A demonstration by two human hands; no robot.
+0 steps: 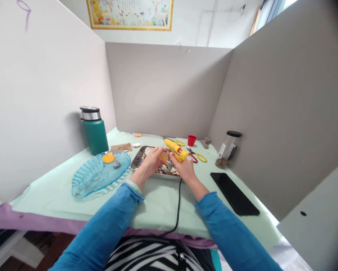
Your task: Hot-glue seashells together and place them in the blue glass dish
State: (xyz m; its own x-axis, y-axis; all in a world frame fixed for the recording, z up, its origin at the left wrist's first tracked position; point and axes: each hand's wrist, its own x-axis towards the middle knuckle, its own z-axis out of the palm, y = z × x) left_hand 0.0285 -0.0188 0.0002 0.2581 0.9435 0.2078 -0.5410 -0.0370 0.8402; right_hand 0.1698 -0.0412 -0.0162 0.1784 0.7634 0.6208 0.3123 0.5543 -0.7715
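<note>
My right hand (185, 168) is wrapped round a yellow hot glue gun (174, 148), whose nozzle points up and to the left. Pinched in my left hand (153, 162) is an orange shell (164, 155), held close beside the gun; its far side is partly covered by my fingers. Both hands are above a metal tray (136, 160) that holds many small shells and stones (169, 169). From the gun a black cord (179, 203) runs down over the table's front edge.
On the left are a blue shell-shaped dish (92, 177) and a green bottle (95, 135). Scissors (200, 157) and a red cup (191, 140) lie beyond the tray. A black phone (235, 194) and a clear jar (228, 149) are at the right. Grey panels (165, 86) enclose the table.
</note>
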